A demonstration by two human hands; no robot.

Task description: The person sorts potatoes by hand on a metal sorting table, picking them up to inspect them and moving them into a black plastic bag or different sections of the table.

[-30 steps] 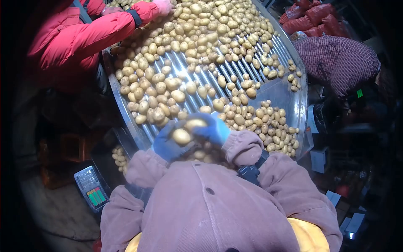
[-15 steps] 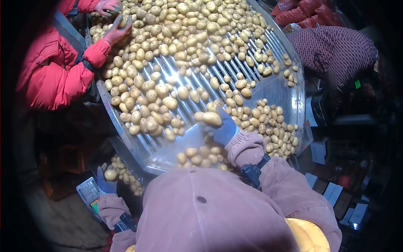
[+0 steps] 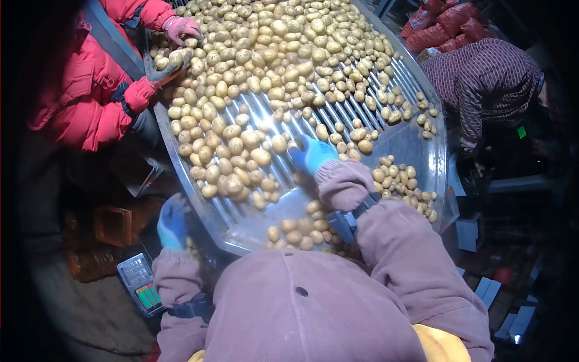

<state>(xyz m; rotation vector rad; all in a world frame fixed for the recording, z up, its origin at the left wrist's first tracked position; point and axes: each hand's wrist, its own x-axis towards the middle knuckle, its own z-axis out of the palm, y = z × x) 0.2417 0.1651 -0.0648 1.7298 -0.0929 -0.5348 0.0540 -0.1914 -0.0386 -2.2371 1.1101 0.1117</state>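
Observation:
Potatoes [image 3: 259, 54] cover much of a metal table with slatted bars [image 3: 338, 104]. My right hand [image 3: 312, 153], in a blue glove, is over the middle of the bars with its fingers curled among potatoes; whether it holds one is hidden. A smaller pile of potatoes [image 3: 401, 184] lies right of that hand, and another group [image 3: 298, 232] is near the front edge. My left hand [image 3: 173, 222], also gloved in blue, is off the table's left front edge, blurred, its fingers pointing up, with a few potatoes partly hidden beside it.
A person in a red jacket [image 3: 78, 102] handles potatoes with gloved hands at the left edge. Another person in a checked top [image 3: 482, 78] bends down at the right. Red sacks [image 3: 443, 27] lie behind. A scale with a keypad [image 3: 137, 279] stands beside my left arm.
My right hand has moved up and slightly left, and the potatoes seen in it before no longer show there. My left hand has risen, and the potato by its fingers no longer shows.

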